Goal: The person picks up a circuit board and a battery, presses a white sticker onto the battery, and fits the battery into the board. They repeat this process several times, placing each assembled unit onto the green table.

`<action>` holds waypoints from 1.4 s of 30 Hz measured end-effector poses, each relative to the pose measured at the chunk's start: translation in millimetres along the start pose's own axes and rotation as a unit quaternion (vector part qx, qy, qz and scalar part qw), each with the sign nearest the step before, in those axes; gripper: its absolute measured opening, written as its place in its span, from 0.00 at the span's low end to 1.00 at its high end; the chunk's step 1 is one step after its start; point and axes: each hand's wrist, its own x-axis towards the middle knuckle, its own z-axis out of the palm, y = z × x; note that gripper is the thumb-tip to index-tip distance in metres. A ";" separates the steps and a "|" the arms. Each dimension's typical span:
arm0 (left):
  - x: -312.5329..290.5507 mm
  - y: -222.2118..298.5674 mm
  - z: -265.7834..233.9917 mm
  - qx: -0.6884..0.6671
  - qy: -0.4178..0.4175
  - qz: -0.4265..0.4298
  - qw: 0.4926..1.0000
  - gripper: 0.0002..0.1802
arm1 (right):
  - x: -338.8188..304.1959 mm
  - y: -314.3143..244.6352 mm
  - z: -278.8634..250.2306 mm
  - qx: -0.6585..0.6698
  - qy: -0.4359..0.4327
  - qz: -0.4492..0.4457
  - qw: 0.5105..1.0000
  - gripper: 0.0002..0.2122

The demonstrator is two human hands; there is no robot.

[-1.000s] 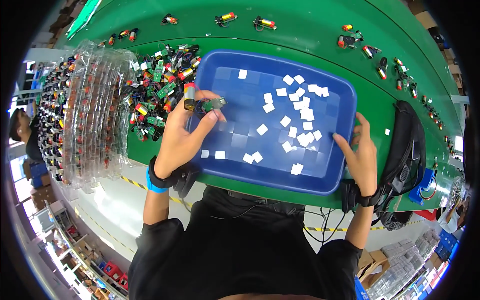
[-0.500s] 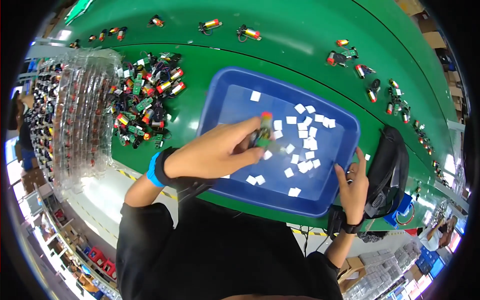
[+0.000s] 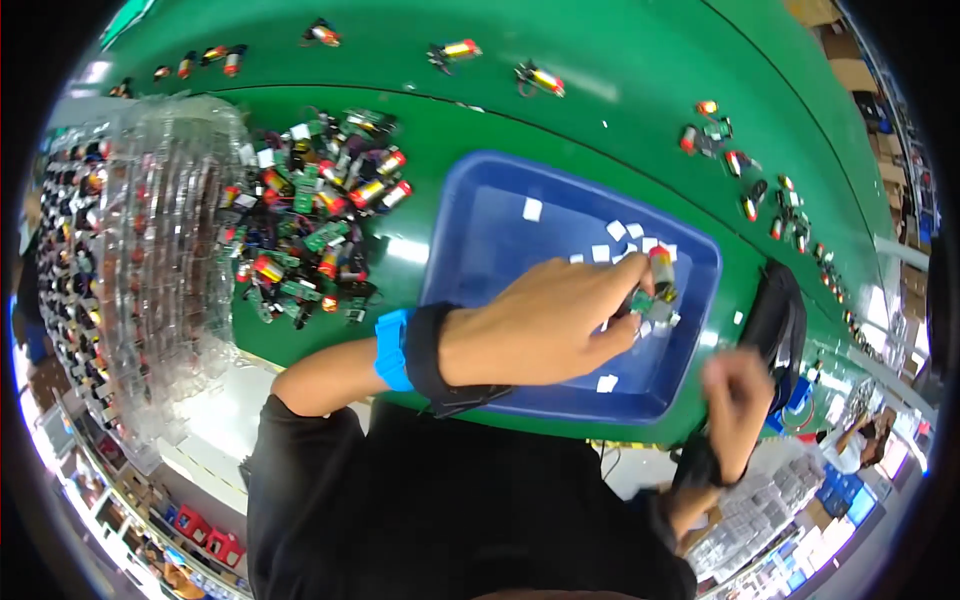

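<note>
**Left hand carries part deeper over blue tray**

Since a moment ago the left hand (image 3: 545, 325) has reached further right across the blue tray (image 3: 480, 240), its grip pinching a small motor part (image 3: 655, 285) above the white labels (image 3: 610, 245). Left of the tray lie clear plastic trays (image 3: 140, 270) and a heap of parts (image 3: 310, 220) on the green worktop (image 3: 600, 110). Right hand (image 3: 735, 395), blurred, hovers at the tray's right corner; its grip cannot be made out.

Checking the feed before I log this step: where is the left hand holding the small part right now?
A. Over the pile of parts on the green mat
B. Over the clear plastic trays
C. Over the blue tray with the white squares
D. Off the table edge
C: the left hand pinches the small part above the blue tray, among the white squares.
</note>
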 end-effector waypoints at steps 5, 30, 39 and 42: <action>-14.1 -6.0 -11.0 -0.032 0.024 -0.018 0.999 0.18 | -154.2 61.7 69.3 0.276 -0.363 0.229 0.860 0.03; 12.4 51.1 -8.5 -0.098 0.000 -0.206 0.974 0.20 | -82.6 244.7 203.2 -0.068 -0.310 -0.142 0.938 0.08; -21.2 23.7 14.5 -0.039 -0.015 -0.136 0.990 0.15 | -145.3 186.5 145.9 -0.244 -0.297 -0.141 0.912 0.09; -44.5 38.1 18.2 0.015 -0.029 -0.098 0.995 0.14 | -162.4 114.8 118.4 -0.246 -0.307 -0.152 0.907 0.10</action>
